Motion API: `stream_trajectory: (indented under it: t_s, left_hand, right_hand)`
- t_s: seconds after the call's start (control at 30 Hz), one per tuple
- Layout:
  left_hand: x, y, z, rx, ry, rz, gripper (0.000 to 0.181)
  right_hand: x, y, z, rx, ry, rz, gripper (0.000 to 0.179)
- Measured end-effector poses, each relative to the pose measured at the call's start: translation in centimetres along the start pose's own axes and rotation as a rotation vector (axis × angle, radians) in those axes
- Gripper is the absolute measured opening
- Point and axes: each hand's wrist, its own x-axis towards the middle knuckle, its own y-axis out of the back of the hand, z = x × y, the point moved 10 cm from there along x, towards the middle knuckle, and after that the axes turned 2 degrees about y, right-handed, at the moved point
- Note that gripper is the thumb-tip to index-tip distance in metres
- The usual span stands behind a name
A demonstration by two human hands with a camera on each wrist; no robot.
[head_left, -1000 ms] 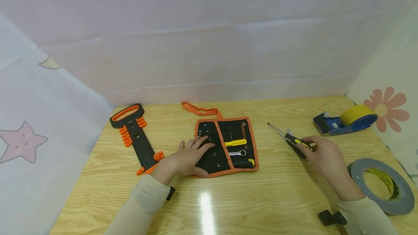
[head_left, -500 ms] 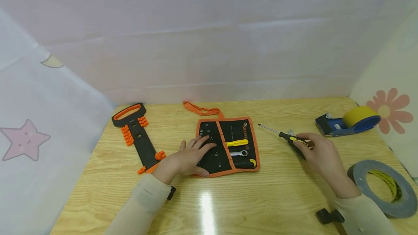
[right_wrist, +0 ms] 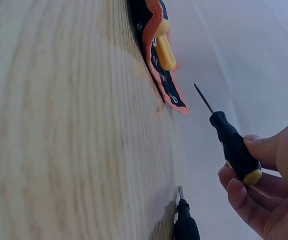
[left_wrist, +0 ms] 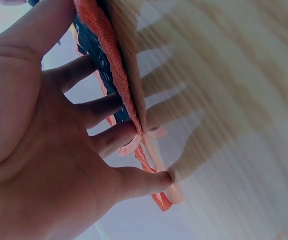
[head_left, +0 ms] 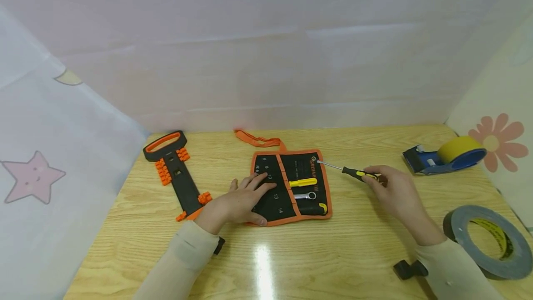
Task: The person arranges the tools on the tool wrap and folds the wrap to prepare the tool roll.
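Black-and-yellow screwdriver (head_left: pixel 353 173) is held above the surface (head_left: pixel 354 253) in the right hand (head_left: pixel 394 192), its grip closed on the handle's rear. The long axis points leftward, tip overlapping the tool pouch's (head_left: pixel 270 205) upper right corner; the pouch's orange middle strip (head_left: pixel 285 172) lies further left. The left hand (head_left: pixel 240 202), fingers spread, rests nearer that strip, grasping nothing.

So here I am at a screened-off tabletop workspace, home or workshop I can't tell! Wood-grain table (head_left: pixel 333 253) beneath my left hand (head_left: pixel 239 202) and right hand (head_left: pixel 397 193), plain pale sheeting (head_left: pixel 266 59) rising beyond both, star-printed sheet (head_left: pixel 83 147) out to their left, flower-printed sheet (head_left: pixel 499 91) out to their right!
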Motion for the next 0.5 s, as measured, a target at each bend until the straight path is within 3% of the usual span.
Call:
stream_trajectory:
  t_s: [0.5]
  left_hand:
    - [0.1, -0.1, -0.1, 0.003, 0.001, 0.001, 0.1]
  right_hand:
    - [1.3, -2.1, -1.5, 0.061, 0.028, -0.086, 0.026]
